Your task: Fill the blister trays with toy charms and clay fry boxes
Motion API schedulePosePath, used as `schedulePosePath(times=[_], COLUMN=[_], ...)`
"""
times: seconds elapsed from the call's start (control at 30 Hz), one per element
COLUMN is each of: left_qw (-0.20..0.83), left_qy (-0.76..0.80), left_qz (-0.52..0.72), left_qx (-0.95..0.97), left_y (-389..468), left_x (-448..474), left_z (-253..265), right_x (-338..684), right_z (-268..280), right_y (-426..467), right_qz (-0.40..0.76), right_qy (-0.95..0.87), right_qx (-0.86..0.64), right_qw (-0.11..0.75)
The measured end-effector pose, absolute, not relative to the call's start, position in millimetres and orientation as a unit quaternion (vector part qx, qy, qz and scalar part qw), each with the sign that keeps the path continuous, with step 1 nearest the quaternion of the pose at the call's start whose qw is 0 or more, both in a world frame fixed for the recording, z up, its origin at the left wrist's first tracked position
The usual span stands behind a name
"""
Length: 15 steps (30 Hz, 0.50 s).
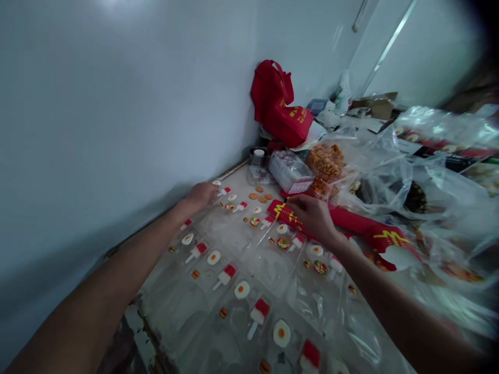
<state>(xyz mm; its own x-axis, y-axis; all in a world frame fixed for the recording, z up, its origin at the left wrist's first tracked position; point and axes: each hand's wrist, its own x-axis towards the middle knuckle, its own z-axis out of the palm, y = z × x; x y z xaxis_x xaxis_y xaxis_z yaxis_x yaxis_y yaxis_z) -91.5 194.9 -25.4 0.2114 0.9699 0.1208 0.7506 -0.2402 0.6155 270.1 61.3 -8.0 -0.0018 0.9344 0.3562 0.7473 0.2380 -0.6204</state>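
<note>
My left hand [203,194] reaches to the back left of the table, its fingers curled and partly hidden, beside a small fried egg piece [217,183]. Whatever it may hold is hidden. Above the red printed packaging [298,221], my right hand [312,214] is closed in a pinch; a tiny dark bit shows at its fingertips, too small to name. Clear plastic trays [222,223] lie in rows between my arms. In them sit miniature fried eggs [241,290], red-and-white popsicles [259,314], burgers [223,312] and round colourful dishes [283,242].
Several flat orange-brown discs [259,189] lie near a clear plastic box [290,171]. A red bag [280,109] leans against the wall [136,104] at the back. Plastic bags [390,171], one with orange pieces [325,163], crowd the right side. The table's edge [146,327] runs along the left.
</note>
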Motion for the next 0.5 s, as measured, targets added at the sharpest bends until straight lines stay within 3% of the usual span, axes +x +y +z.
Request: schedulePosePath(times=[0.1, 0.23, 0.5], left_qw=[0.19, 0.18, 0.126], left_qy=[0.6, 0.617, 0.653], left_qz=[0.237, 0.206, 0.212], left_qx=[0.74, 0.738, 0.716], left_y=[199.2, 205.4, 218.7], left_x=[-90.6, -87.9, -83.0], left_z=[-20.0, -18.8, -7.2], right_x=[262.4, 233.8, 222.9], right_z=[-3.7, -6.6, -27.4], right_y=[104.4, 156.7, 195.1], right_qz=[0.064, 0.068, 0.09], right_qy=[-0.741, -0.791, -0.787], right_qx=[-0.615, -0.601, -0.61], right_qw=[0.261, 0.092, 0.033])
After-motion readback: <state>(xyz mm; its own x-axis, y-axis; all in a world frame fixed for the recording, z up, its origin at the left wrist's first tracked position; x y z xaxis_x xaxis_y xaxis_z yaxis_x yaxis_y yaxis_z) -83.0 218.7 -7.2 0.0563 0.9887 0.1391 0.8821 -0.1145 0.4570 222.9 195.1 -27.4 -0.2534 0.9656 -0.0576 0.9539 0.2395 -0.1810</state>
